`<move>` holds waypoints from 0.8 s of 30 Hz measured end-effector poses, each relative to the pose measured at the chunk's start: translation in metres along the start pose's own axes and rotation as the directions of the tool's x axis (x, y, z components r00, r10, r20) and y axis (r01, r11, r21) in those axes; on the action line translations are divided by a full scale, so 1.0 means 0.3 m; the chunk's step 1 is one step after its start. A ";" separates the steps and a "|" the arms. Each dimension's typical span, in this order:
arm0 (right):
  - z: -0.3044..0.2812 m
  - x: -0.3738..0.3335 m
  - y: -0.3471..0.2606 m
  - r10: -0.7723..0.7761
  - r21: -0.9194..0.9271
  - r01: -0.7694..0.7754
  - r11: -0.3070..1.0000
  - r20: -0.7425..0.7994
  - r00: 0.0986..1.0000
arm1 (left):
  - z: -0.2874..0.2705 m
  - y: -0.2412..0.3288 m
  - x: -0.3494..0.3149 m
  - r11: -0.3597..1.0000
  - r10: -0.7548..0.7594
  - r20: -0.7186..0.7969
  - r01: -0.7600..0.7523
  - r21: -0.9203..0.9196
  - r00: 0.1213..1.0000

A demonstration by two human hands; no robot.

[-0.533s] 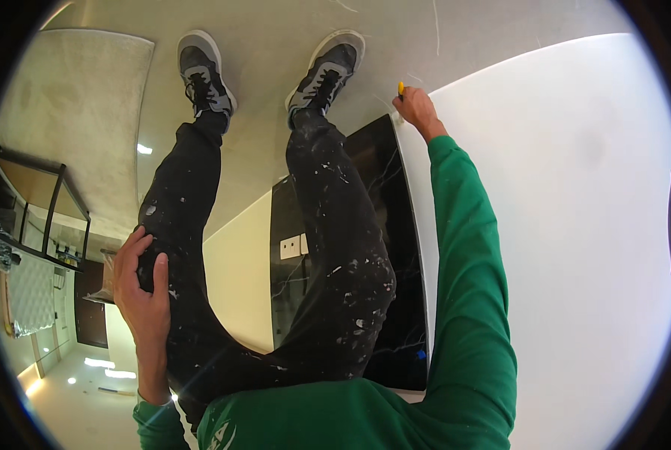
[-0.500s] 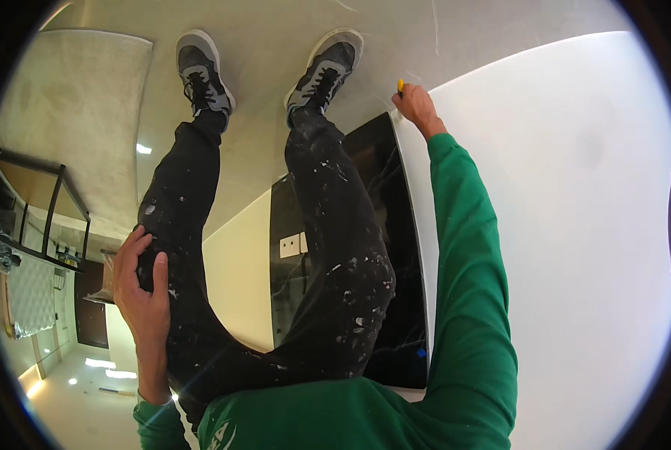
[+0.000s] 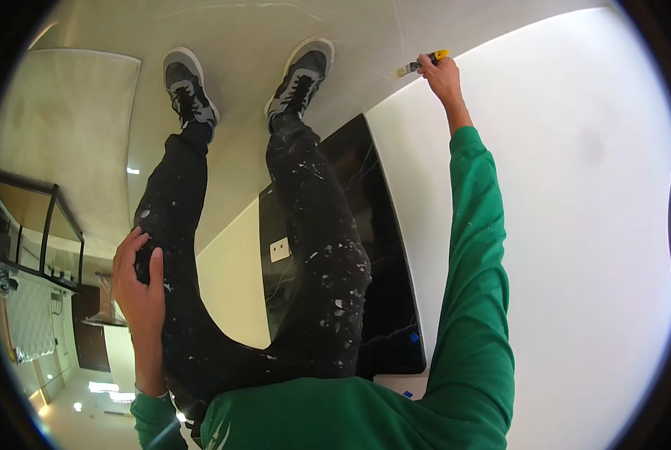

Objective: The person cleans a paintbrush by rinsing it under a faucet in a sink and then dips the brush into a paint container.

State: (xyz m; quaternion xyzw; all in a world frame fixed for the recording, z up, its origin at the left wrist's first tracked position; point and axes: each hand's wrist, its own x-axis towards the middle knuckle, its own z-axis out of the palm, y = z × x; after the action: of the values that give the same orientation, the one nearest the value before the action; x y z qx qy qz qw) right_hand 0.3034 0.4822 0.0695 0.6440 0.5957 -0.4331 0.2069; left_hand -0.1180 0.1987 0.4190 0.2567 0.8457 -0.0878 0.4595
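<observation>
The right hand [image 3: 442, 75] was closed around a small paintbrush [image 3: 423, 62] with a yellow handle, and the arm in the green sleeve [image 3: 474, 285] was stretched almost fully. The fingers were wrapped tightly on the handle, with no gap that I could see, and the bristles pointed to the left, touching or nearly touching the pale surface [image 3: 350, 22] just beside the edge of the white wall [image 3: 560, 187]. The brush was therefore at the far end of the reach, near the right shoe [image 3: 302, 75]. In my judgement, the main risk was loss of control: with the arm so extended, a small shake could push the bristles over the line between the two surfaces and leave paint on the wrong one. The dark glossy panel [image 3: 373, 247] beside the leg could also receive drops if the brush was too loaded. The left hand [image 3: 139, 289] rested on the left thigh of the black, paint-spotted trousers [image 3: 320, 270], fingers lying loosely spread on the cloth and holding nothing; if it slipped, the body could lose its support.
</observation>
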 end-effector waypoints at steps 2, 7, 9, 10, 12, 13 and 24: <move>-0.089 -0.035 -0.024 0.004 0.062 0.002 0.998 -0.096 0.995 | -0.002 -0.011 -0.011 1.000 0.018 -0.017 -0.018 -0.007 1.000; -0.162 -0.253 -0.067 0.095 0.320 -0.042 0.946 -0.151 0.984 | -0.007 -0.045 -0.042 0.994 0.084 -0.064 -0.079 0.076 0.994; -0.130 -0.396 -0.135 0.140 0.451 -0.070 0.890 -0.124 0.982 | -0.015 -0.063 -0.064 0.991 0.117 -0.078 -0.112 0.066 0.990; -0.104 -0.475 -0.168 0.166 0.516 -0.099 0.851 -0.085 0.982 | -0.021 -0.083 -0.078 0.988 0.140 -0.063 -0.136 0.068 0.988; -0.056 -0.640 -0.235 0.268 0.646 -0.179 0.742 -0.041 0.962 | -0.026 -0.119 -0.094 0.977 0.209 -0.032 -0.207 0.048 0.977; -0.055 -0.735 -0.317 0.317 0.691 -0.239 0.682 0.016 0.948 | -0.036 -0.139 -0.111 0.972 0.233 -0.012 -0.232 0.037 0.972; -0.224 -1.548 -0.618 0.238 0.970 -0.241 -0.011 0.237 0.942 | -0.514 0.050 -0.310 0.841 0.230 -0.113 -0.256 -0.477 0.967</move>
State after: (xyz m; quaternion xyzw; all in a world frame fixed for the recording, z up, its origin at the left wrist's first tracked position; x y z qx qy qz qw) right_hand 0.1883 0.2996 0.5255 0.6967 0.0097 -0.6812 -0.2246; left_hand -0.1817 0.2380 0.5835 0.2398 0.8124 0.1936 0.4950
